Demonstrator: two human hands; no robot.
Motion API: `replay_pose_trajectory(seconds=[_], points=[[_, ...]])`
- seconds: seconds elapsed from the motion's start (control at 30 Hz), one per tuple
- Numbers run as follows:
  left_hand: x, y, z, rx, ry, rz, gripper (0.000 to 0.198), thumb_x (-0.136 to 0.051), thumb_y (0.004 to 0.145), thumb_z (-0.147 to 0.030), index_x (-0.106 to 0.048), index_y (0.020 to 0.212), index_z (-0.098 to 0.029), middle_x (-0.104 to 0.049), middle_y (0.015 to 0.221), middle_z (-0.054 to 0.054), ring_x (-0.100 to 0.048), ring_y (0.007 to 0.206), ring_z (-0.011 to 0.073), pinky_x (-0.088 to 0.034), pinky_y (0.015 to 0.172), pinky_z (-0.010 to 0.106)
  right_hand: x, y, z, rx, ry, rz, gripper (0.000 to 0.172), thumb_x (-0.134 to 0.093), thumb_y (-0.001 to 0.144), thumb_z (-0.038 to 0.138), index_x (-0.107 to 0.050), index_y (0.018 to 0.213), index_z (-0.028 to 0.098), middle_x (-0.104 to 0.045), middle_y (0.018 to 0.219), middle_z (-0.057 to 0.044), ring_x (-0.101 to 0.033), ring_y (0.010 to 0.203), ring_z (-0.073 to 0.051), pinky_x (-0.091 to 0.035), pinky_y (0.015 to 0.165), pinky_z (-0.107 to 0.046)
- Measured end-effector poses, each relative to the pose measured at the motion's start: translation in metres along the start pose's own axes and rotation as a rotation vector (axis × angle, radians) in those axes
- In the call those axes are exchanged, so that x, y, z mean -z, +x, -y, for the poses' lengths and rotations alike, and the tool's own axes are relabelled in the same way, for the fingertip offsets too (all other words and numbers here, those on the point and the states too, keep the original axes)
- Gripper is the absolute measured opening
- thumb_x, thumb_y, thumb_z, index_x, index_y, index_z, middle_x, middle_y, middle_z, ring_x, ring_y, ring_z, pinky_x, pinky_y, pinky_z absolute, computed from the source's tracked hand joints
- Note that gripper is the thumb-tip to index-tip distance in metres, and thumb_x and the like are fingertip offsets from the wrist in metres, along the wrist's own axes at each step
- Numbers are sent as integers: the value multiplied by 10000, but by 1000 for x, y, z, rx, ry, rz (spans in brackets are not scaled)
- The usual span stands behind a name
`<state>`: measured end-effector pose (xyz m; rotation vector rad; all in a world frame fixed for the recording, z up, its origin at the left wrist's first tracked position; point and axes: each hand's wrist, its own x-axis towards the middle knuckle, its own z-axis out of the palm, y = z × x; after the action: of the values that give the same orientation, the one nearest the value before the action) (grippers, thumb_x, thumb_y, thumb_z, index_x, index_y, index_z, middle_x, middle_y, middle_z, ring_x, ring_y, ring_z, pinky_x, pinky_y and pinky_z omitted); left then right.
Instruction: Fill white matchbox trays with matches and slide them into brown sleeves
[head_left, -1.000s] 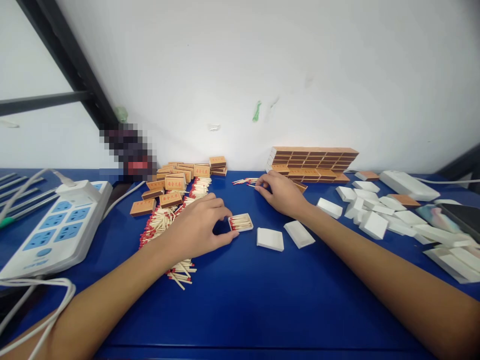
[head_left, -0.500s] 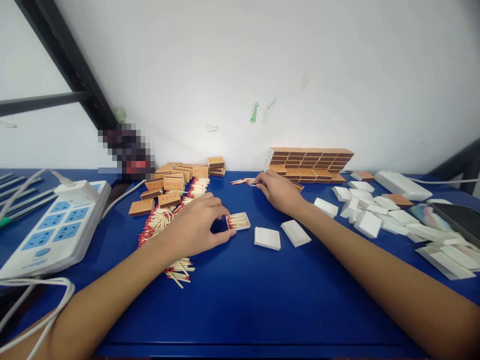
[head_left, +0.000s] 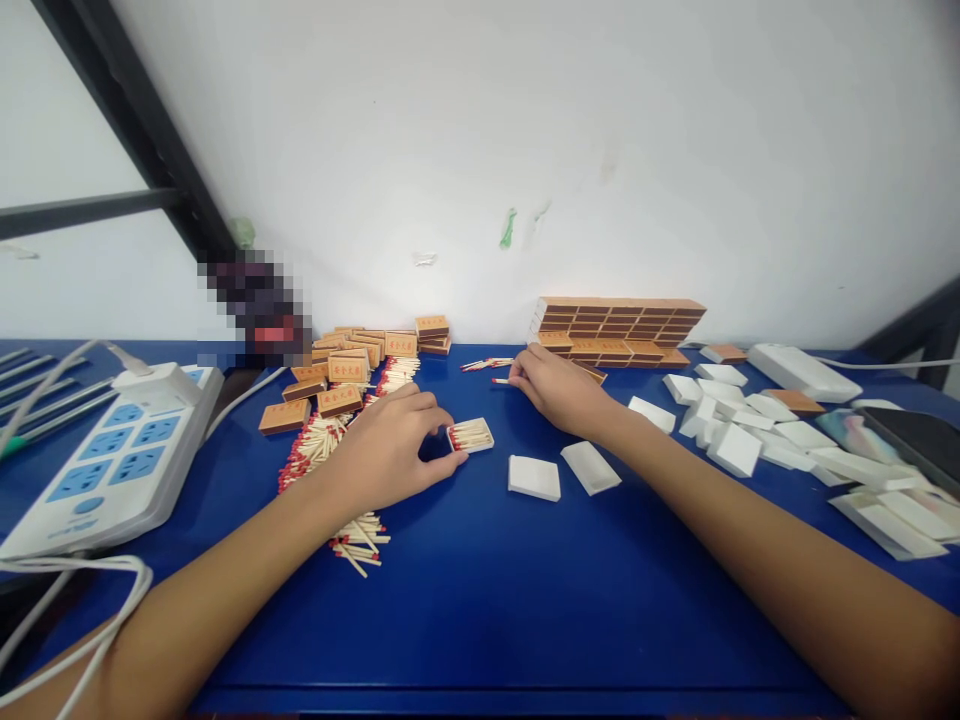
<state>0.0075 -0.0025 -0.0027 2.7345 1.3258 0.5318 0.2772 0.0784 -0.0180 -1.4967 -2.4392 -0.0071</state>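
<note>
My left hand grips the left end of a small white matchbox tray between thumb and fingers. Red-headed matches lie side by side inside that tray. Further back, my right hand pinches a single match, its red head pointing left. Just behind that match, a few loose matches rest on the blue table. Under and beside my left forearm spreads a large heap of matches, partly hidden by the arm. Two white trays sit between my arms.
Printed matchboxes are piled at the back left. A neat matchbox stack stands against the wall. White trays lie scattered on the right, near a white power bank-like block and dark phone. A power strip occupies the left.
My left hand has drawn the filled tray slightly left and back. My right hand has pulled one match a little apart from the small group near the wall.
</note>
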Motion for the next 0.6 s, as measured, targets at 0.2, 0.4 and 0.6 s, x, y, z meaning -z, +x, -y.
replay_pose_trajectory(seconds=[0.2,0.4,0.6], points=[[-2,0,0,15,49,-24,279,-708,961,-438,-767,1054,-181,-726,940,80,-645,982,282,-525,868,429,13,-25,44,208,189,20,124,-510,1079,229,-605,1002,206,-617,1062,-67,-580,822,-181,-432,726,-317],[-2,-1,1,-1,16,-13,270,-721,953,-435,-768,1042,-184,-718,954,82,-642,986,276,-523,854,414,11,-30,57,272,295,90,135,-534,1067,223,-652,1004,203,-618,1026,-53,-580,818,-166,-429,708,-301],[-2,-1,-1,-31,-32,10,305,-724,958,-447,-777,1093,-178,-710,937,68,-644,967,256,-522,847,395,5,-7,14,72,224,-113,235,-531,1059,264,-669,1237,195,-669,1072,-97,-646,932,-237,-483,793,-355]])
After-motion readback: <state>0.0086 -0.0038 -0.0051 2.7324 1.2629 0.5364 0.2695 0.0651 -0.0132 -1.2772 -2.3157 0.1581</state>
